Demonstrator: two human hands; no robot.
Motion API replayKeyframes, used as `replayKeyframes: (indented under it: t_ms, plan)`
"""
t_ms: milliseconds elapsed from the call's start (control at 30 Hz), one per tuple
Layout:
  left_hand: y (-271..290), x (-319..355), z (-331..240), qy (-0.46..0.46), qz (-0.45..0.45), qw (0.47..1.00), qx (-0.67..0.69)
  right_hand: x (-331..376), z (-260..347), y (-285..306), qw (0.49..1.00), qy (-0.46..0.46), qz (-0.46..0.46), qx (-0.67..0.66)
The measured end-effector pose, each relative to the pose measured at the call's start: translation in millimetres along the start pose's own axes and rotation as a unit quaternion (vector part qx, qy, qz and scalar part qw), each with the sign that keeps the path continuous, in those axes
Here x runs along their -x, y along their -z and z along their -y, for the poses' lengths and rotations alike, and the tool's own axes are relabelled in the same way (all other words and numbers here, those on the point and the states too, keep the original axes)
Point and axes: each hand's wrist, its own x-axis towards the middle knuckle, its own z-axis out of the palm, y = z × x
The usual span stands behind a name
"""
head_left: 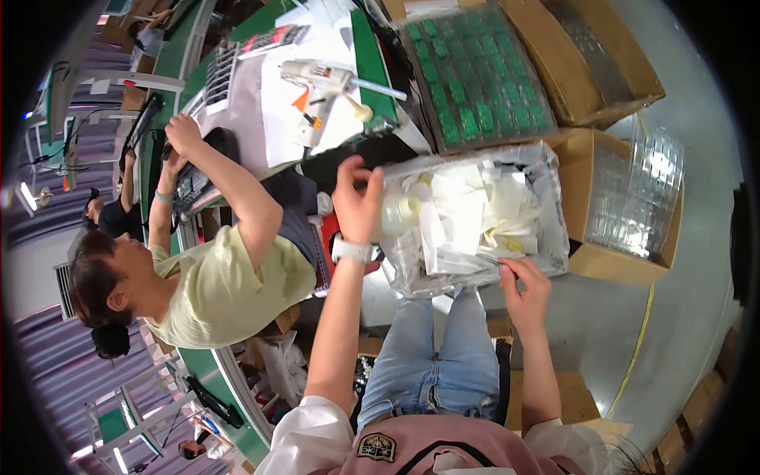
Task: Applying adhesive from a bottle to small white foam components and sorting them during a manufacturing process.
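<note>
Left hand (358, 202) raised at the near-left corner of a clear plastic bag (475, 214), fingers curled over the bag's rim and closed on it — holding the mouth open and steady, by the look of it. White wristband (351, 251) just below that hand. Right hand (524, 285) at the bag's near-right edge, fingers bent and pinching the film there, perhaps also a thin dark strip, too small to tell. Bag stretched between the two hands above the lap in blue jeans (427, 356), stuffed with white and pale yellow packets (475, 210), so both grips serve to keep the slack film from sagging.

Beyond the left hand, a white glue gun (321, 83) lying on white sheets on a green worktable (372, 59). Beyond the right hand, a tray of small green circuit boards (475, 79) — resting on an open cardboard box (609, 99). Farther right of that hand, a second box holding clear blister trays (641, 190). Left of the left hand, a co-worker in a pale yellow shirt (229, 289) reaching both arms up onto the table.
</note>
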Motion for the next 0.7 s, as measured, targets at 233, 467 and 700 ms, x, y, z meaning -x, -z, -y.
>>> replayKeyframes:
  t_ms: [233,467,700]
  plan:
    - [-10,-107,-24,0.008,-0.024,0.984,-0.176,-5,25,-4,0.999,0.028,0.012,0.011]
    - [-6,-98,-15,0.087,0.049,0.968,0.229,-3,26,11,0.994,-0.062,-0.012,-0.087]
    - [19,52,-96,0.233,0.3,0.564,0.734,-12,99,33,0.96,-0.025,-0.074,-0.269]
